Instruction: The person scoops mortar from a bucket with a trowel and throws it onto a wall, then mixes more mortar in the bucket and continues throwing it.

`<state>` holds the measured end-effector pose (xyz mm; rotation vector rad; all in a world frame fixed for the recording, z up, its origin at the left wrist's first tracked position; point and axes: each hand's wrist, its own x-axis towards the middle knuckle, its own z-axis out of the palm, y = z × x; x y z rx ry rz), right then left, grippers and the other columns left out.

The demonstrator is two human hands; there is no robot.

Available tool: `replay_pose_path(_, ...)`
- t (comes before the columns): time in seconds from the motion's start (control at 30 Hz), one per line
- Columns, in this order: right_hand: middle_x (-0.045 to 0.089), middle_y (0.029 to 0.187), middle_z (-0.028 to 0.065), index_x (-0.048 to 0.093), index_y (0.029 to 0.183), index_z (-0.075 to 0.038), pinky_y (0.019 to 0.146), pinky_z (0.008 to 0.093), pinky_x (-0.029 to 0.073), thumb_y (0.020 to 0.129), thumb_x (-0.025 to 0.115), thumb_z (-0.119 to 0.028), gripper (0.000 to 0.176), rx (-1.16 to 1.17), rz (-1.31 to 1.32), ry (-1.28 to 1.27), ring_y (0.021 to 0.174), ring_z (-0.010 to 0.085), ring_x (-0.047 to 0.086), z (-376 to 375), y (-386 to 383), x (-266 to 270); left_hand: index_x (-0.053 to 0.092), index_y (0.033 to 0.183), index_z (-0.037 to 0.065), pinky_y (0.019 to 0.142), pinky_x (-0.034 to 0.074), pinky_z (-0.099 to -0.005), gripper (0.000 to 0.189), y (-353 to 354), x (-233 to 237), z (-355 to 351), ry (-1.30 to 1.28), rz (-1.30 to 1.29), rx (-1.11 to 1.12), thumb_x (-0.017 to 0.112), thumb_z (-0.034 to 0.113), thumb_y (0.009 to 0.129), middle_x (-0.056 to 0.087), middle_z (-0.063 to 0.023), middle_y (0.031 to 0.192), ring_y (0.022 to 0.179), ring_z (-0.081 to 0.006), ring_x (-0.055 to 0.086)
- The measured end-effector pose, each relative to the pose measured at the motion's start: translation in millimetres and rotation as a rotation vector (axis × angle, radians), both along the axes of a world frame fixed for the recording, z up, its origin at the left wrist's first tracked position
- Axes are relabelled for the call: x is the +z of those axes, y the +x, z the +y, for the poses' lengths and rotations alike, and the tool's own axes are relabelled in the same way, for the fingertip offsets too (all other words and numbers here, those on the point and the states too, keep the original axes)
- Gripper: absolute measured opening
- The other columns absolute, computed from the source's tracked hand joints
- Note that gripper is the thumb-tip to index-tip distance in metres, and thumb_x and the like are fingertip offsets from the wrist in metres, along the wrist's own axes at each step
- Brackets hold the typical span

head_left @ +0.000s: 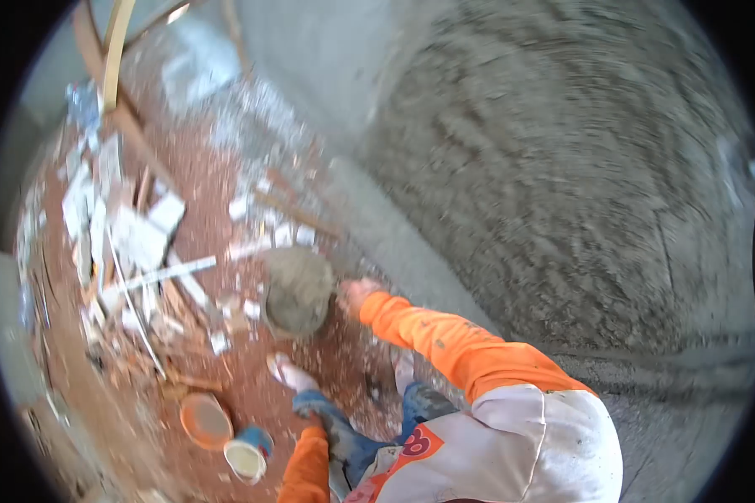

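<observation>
My right hand [356, 296] reaches down beside a round bucket of grey mortar [300, 277], close to its right rim. Its fingers look curled, but blur hides what they hold. The mortar comes up high in the bucket, its surface uneven. My left hand [313, 417] is low by my left knee, mostly hidden beyond the orange sleeve, so its fingers do not show clearly. To the right rises a wall [545, 168] coated in rough, wet-looking grey mortar, with a smoother grey strip [411, 251] along its lower edge.
Broken white pieces and wood scraps [143, 235] lie heaped on the reddish dirt floor at left. An orange bowl-like container [205, 419] and a small blue bucket [248, 455] stand near my feet. Long boards [113, 59] lean at the upper left.
</observation>
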<state>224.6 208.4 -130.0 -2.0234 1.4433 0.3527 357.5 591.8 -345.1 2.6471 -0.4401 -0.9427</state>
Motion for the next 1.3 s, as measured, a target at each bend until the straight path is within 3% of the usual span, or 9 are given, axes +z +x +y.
replay_pose_path(0.3, 0.06, 0.077, 0.0166, 0.056, 0.092, -0.002, 0.061, 0.0443, 0.044, 0.077, 0.06, -0.03, 0.032, 0.623, -0.838, -0.102, 0.07, 0.0316, 0.058, 18.3, -107.3, 315.7, 0.058, 0.093, -0.002, 0.077, 0.044, -0.0399, 0.034, -0.2, 79.8, -27.2, -0.026, -0.21, 0.125, 0.062, 0.021, 0.068, 0.061, -0.0232, 0.088, 0.081, -0.0349, 0.059)
replay_pose_path(0.4, 0.061, 0.081, 0.0042, 0.057, 0.099, -0.004, 0.059, 0.0307, 0.046, 0.079, 0.061, -0.02, 0.026, 0.435, -0.638, 0.725, 0.077, 0.0145, 0.058, -21.4, -170.4, 348.7, 0.058, 0.093, -0.002, 0.078, 0.044, -0.0389, 0.034, -11.4, 100.1, -15.3, -0.035, -0.205, 0.131, 0.063, 0.023, 0.068, 0.061, -0.0229, 0.09, 0.083, -0.035, 0.059)
replay_pose_path(0.6, 0.049, 0.059, 0.0032, 0.05, 0.074, -0.008, 0.043, 0.0245, 0.04, 0.081, 0.058, -0.02, 0.016, -0.932, -1.174, -0.78, 0.047, 0.0125, 0.047, -103.4, -382.5, 342.9, 0.055, 0.097, -0.006, 0.075, 0.046, -0.0391, 0.035, -28.1, 117.8, 36.2, -0.425, 0.051, 0.443, 0.058, 0.013, 0.068, 0.059, -0.026, 0.092, 0.085, -0.0358, 0.058)
replay_pose_path(0.67, 0.048, 0.056, 0.0039, 0.046, 0.069, -0.009, 0.04, 0.025, 0.04, 0.083, 0.057, -0.022, 0.022, -0.859, -1.26, -0.976, 0.044, 0.0123, 0.048, -68.9, -381.5, 318.2, 0.048, 0.112, 0.0, 0.086, 0.042, -0.0362, 0.049, -40.2, 193.7, 25.8, 0.103, -0.275, 0.134, 0.064, 0.026, 0.074, 0.055, -0.0211, 0.107, 0.098, -0.0301, 0.053)
replay_pose_path(0.77, 0.048, 0.054, 0.0022, 0.048, 0.072, -0.009, 0.038, 0.0251, 0.04, 0.083, 0.057, -0.021, 0.019, -0.905, -1.15, -0.645, 0.041, 0.0106, 0.047, -32.6, -314.2, 221.8, 0.047, 0.114, -0.005, 0.083, 0.042, -0.0363, 0.05, -30.2, 49.7, 67.7, -0.042, -0.142, 0.182, 0.051, 0.032, 0.081, 0.055, -0.0228, 0.106, 0.097, -0.031, 0.054)
replay_pose_path(0.83, 0.048, 0.054, -0.0002, 0.053, 0.082, -0.007, 0.04, 0.0232, 0.04, 0.083, 0.056, -0.016, 0.01, -0.834, -0.973, -0.256, 0.043, 0.0078, 0.046, -6.3, -259.0, 123.3, 0.037, 0.127, 0.008, 0.09, 0.039, -0.0395, 0.064, -30.7, 14.2, 79.1, 0.233, 0.897, 0.623, 0.057, 0.044, 0.077, 0.048, -0.0152, 0.123, 0.109, -0.0306, 0.047)
replay_pose_path(0.9, 0.057, 0.065, 0.0072, 0.052, 0.097, -0.003, 0.051, 0.031, 0.048, 0.082, 0.056, -0.023, 0.025, -0.641, -0.707, 0.218, 0.055, 0.0161, 0.057, 20.3, -211.6, -0.8, 0.03, 0.131, 0.015, 0.09, 0.038, -0.0442, 0.068, -68.6, 205.2, -60.6, 0.378, 0.411, 0.207, 0.054, 0.049, 0.077, 0.041, -0.0149, 0.129, 0.112, -0.0328, 0.044)
replay_pose_path(0.93, 0.058, 0.077, 0.0122, 0.052, 0.097, -0.003, 0.061, 0.0356, 0.047, 0.081, 0.055, -0.022, 0.025, -0.345, -0.504, 0.061, 0.069, 0.024, 0.058, 35.0, -186.5, -67.4, 0.029, 0.131, 0.015, 0.093, 0.034, -0.0473, 0.07, -80.1, 65.7, 17.3, 0.458, 0.18, 0.113, 0.054, 0.049, 0.076, 0.033, -0.014, 0.135, 0.119, -0.0328, 0.036)
replay_pose_path(1.3, 0.052, 0.11, 0.0178, 0.049, 0.11, -0.01, 0.083, 0.0438, 0.044, 0.087, 0.035, -0.019, 0.029, 0.137, 0.384, 0.077, 0.102, 0.0325, 0.053, 31.2, 61.0, -415.8, 0.041, 0.122, 0.006, 0.098, 0.026, -0.0455, 0.061, -34.4, 61.1, 30.3, 0.44, 0.086, -0.202, 0.051, 0.042, 0.074, 0.039, -0.0119, 0.129, 0.122, -0.0297, 0.031)
